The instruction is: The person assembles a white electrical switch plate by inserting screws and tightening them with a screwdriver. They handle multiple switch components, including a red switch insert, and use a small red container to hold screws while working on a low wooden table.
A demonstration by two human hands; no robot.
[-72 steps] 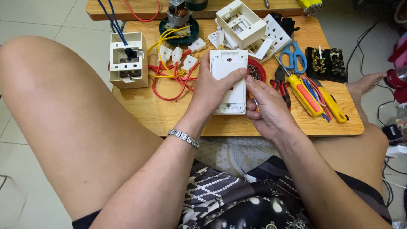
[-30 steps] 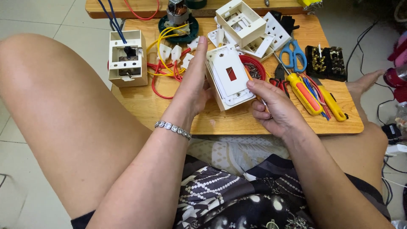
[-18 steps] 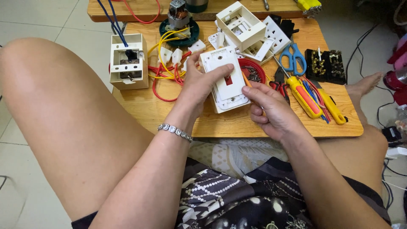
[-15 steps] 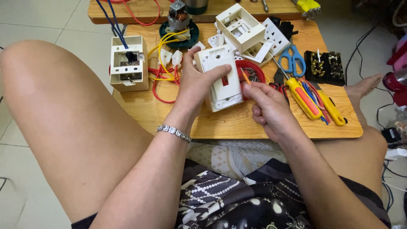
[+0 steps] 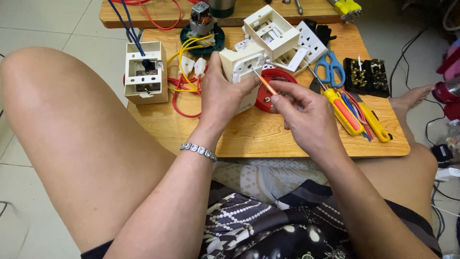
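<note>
Low wooden table [image 5: 268, 139] carries, from left, an open switch box [image 5: 145, 72] with blue wires, then left hand [image 5: 221, 96] grasping a cream switch housing [image 5: 243, 72] tilted above the board, right hand [image 5: 306, 115] pinching a thin orange screwdriver [image 5: 265, 82] tip-to-housing, blue scissors [image 5: 330, 64] beyond.

The left hand [image 5: 221, 98] hides the white switch box's [image 5: 243, 67] lower half; the screwdriver [image 5: 264, 82] handle sits hidden in the right hand [image 5: 306, 117].
</note>
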